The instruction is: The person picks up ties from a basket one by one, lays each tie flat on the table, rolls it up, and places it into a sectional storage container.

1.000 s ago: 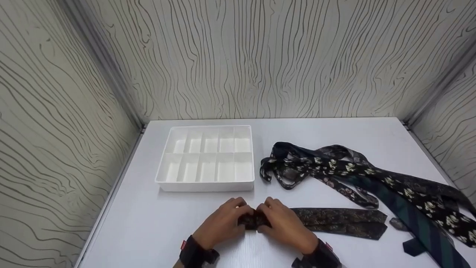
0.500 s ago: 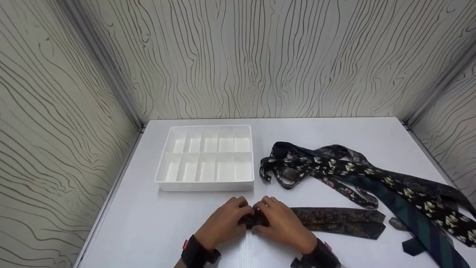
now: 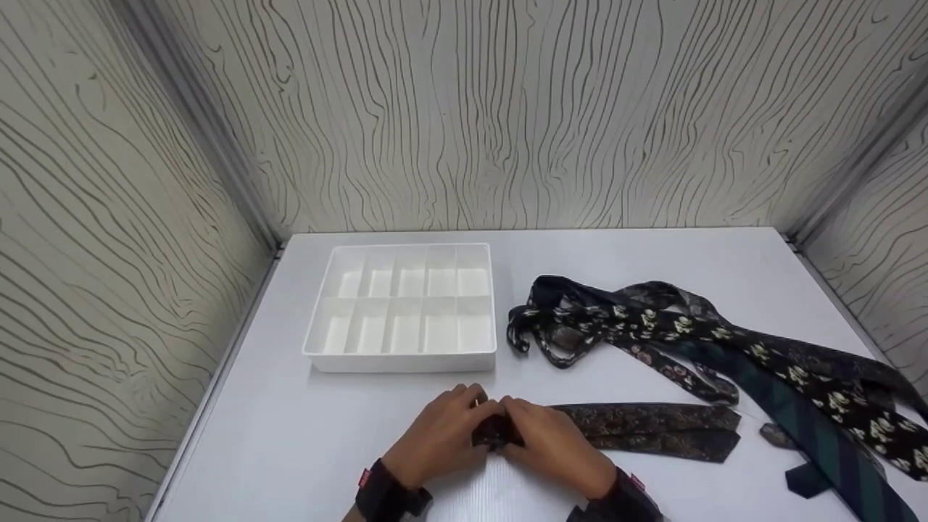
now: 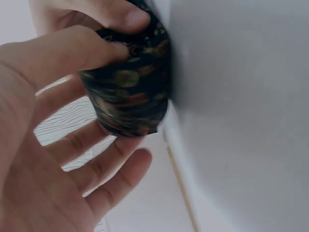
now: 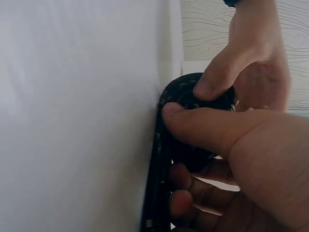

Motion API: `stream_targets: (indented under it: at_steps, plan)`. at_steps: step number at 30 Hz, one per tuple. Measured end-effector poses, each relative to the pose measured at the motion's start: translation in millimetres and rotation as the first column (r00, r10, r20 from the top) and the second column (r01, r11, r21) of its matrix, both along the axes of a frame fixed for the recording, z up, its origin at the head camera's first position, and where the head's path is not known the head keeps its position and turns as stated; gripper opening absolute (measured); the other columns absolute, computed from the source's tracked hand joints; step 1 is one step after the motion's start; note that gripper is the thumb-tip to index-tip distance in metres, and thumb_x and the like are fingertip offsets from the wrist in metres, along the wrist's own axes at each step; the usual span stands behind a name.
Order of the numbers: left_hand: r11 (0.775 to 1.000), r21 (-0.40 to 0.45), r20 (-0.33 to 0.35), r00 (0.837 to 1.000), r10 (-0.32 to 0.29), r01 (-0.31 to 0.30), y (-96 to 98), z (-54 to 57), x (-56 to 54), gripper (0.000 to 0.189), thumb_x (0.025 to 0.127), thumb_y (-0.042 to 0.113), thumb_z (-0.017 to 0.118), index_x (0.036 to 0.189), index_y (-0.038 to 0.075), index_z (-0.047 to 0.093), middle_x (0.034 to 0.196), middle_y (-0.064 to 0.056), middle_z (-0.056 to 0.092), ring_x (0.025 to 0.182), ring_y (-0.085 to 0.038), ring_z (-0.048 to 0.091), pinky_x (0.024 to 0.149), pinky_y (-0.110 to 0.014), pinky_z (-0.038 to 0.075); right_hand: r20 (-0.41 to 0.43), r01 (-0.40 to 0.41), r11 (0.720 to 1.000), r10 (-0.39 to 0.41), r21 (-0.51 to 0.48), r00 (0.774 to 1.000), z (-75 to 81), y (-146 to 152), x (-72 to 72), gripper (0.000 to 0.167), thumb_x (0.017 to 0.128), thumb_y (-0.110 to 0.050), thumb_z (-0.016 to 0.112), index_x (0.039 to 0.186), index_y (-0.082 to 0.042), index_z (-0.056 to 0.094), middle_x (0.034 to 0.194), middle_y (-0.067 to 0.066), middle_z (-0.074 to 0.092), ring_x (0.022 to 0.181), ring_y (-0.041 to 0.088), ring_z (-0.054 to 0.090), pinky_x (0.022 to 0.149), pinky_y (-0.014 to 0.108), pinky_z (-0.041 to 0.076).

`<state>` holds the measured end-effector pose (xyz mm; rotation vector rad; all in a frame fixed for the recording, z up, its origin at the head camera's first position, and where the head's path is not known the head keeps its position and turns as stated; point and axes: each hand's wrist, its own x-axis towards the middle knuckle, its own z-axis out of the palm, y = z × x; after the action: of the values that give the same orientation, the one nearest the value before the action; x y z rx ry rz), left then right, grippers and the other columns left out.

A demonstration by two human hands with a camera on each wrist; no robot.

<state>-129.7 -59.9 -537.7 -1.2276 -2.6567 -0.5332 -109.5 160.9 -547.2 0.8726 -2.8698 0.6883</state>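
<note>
A dark brown patterned necktie (image 3: 652,428) lies near the front of the table, its left part wound into a roll (image 4: 128,92) between my hands. My left hand (image 3: 438,438) pinches the roll from the left, thumb on its side edge and fingers around the far face. From the right, my right hand (image 3: 554,442) grips the same roll; in the right wrist view its thumb (image 5: 198,121) presses the coil's side. The flat doubled tail runs out to the right, ending in two pointed tips.
Behind my hands stands a white divided box (image 3: 402,364) with bare compartments. At right lies a tangled heap of neckties, including a black floral one (image 3: 681,326) and a green-and-navy striped one (image 3: 783,406). Wood-grain patterned panels (image 3: 464,116) enclose the table.
The tie's pointed tips have slid left as the tail shortened. My hands have closed in on the roll, the right one turning its fingers over it.
</note>
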Motion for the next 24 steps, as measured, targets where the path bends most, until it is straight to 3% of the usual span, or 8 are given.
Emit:
stream_targets:
  at_steps: [7,11,16,24]
  plan:
    - [1.0,-0.005,-0.049,0.999,-0.024,0.024,1.5,-0.4,0.1,0.033,0.082,0.031,0.091,0.111,0.028,0.075,0.105,0.008,0.065,0.093,-0.01,0.058,0.08,-0.023,0.05,0.081,0.022,1.0,-0.022,-0.003,0.997,2.4,-0.2,1.8,0.046,0.087,-0.04,0.086,0.118,-0.018,0.06,0.104,-0.003,0.073,0.09,0.019,0.073,0.073,0.038,0.06]
    - [1.0,0.004,-0.027,0.999,-0.031,0.031,2.0,-1.6,1.0,0.038,0.081,0.028,0.091,0.114,0.028,0.074,0.107,0.008,0.065,0.095,-0.01,0.059,0.082,-0.024,0.051,0.093,0.037,0.999,-0.037,0.01,0.995,1.4,-0.7,2.4,0.044,0.087,-0.037,0.087,0.115,-0.016,0.06,0.101,0.0,0.072,0.088,0.022,0.073,0.072,0.039,0.06]
    - [0.999,0.016,-0.028,0.999,-0.045,0.046,4.7,-2.6,0.3,0.032,0.081,0.029,0.091,0.109,0.029,0.076,0.104,0.009,0.064,0.093,-0.009,0.057,0.08,-0.022,0.049,0.123,0.061,0.998,-0.06,-0.003,0.991,1.4,0.7,0.7,0.046,0.083,-0.041,0.089,0.112,-0.019,0.061,0.099,-0.004,0.067,0.086,0.016,0.067,0.071,0.035,0.057]
    - [1.0,-0.006,-0.075,0.997,-0.016,0.015,9.3,-1.5,2.4,0.037,0.083,0.029,0.09,0.116,0.027,0.074,0.105,0.007,0.065,0.092,-0.011,0.059,0.081,-0.024,0.052,0.065,0.055,0.998,-0.057,0.034,0.996,3.9,2.7,2.7,0.047,0.086,-0.039,0.087,0.118,-0.014,0.064,0.102,0.001,0.073,0.09,0.022,0.073,0.077,0.041,0.061]
